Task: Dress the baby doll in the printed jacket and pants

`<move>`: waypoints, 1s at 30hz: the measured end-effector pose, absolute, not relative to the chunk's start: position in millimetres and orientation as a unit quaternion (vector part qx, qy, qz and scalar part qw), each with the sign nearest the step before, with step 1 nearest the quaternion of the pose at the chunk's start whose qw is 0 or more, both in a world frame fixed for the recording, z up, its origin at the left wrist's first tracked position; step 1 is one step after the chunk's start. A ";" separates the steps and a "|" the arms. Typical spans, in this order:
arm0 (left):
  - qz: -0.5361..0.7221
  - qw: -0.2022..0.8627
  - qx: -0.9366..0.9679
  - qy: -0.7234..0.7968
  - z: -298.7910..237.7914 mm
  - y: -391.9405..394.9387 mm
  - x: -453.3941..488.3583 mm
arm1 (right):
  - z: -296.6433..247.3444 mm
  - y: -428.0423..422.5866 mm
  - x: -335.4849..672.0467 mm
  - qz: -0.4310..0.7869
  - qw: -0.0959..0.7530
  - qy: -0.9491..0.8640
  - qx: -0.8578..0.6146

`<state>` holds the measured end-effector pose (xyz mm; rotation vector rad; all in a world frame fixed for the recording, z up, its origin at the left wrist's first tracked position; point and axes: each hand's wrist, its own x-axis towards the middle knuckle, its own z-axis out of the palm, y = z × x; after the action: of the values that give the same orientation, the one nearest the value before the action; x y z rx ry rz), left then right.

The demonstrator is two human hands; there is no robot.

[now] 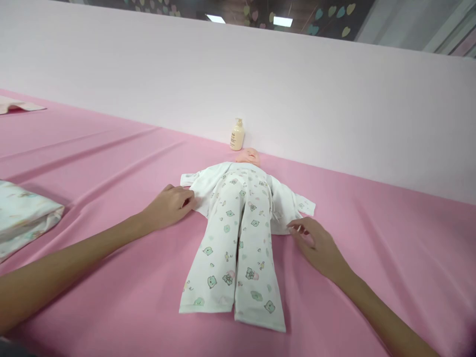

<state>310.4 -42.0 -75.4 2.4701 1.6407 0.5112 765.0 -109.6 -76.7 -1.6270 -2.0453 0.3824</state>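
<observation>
A baby doll (248,156) lies on its back on the pink sheet (111,163), head toward the wall. It wears a white top (208,191) with spread sleeves and white printed trousers (238,248) whose legs reach toward me. My left hand (169,206) rests on the sheet with curled fingers pinching the hem of the top at the doll's left side. My right hand (316,245) lies at the other side, its fingertips pinched on the lower edge of the top beside the sleeve cuff (305,204).
A cream pump bottle (237,135) stands against the pale wall just behind the doll's head. A folded printed cloth (22,215) lies at the left edge. Another pale folded cloth (17,105) sits far left at the back.
</observation>
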 end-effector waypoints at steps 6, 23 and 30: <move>0.193 0.090 0.716 0.664 -77.0 -15.8 314.3 | -91.0 -75.1 786.7 0.056 0.265 -0.647 -0.713; 0.432 0.306 0.684 0.501 -18.0 -11.2 404.9 | -9.0 -30.7 683.4 0.379 0.431 -0.627 -0.526; 0.229 0.390 0.827 0.334 -19.9 -53.3 400.2 | -16.8 -48.2 667.4 0.282 0.230 -0.848 -0.386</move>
<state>400.2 -53.3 -19.9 2.1027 0.8491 0.5811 667.4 -48.2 -16.8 -1.0616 -2.3328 0.7748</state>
